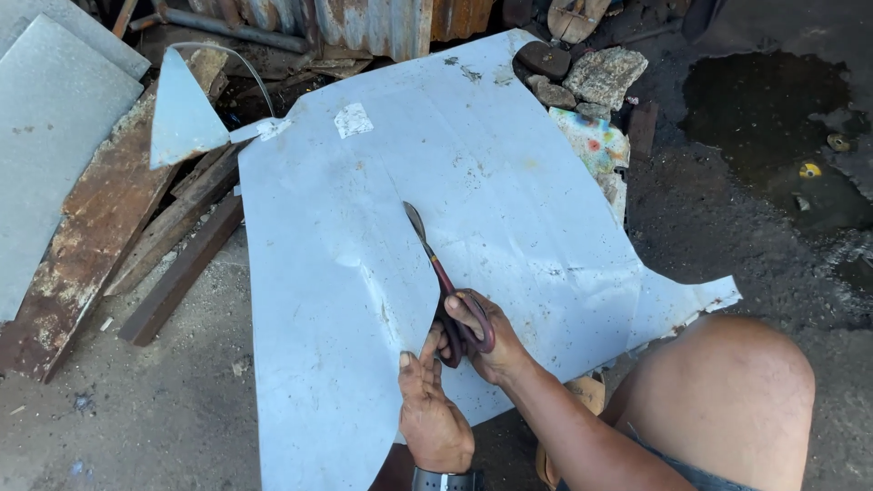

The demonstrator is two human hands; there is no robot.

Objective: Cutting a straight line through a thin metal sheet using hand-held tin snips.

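A large pale sheet of thin metal (509, 182) lies on the ground in front of me. A cut runs up through it from the near edge. My right hand (480, 338) grips the red handles of tin snips (435, 264), whose blades point away along the cut. Just left of the cut, my left hand (429, 409) presses on the near edge of the sheet's left part (318, 364). A metal band shows on that wrist. My bare right knee (727, 391) is at the lower right.
Rusty metal strips and wooden battens (173, 245) lie to the left, with grey sheets (45, 118) beyond them. Stones (605, 73) and corrugated sheeting (382, 23) sit at the far edge. A dark wet patch (773, 118) marks the ground at the right.
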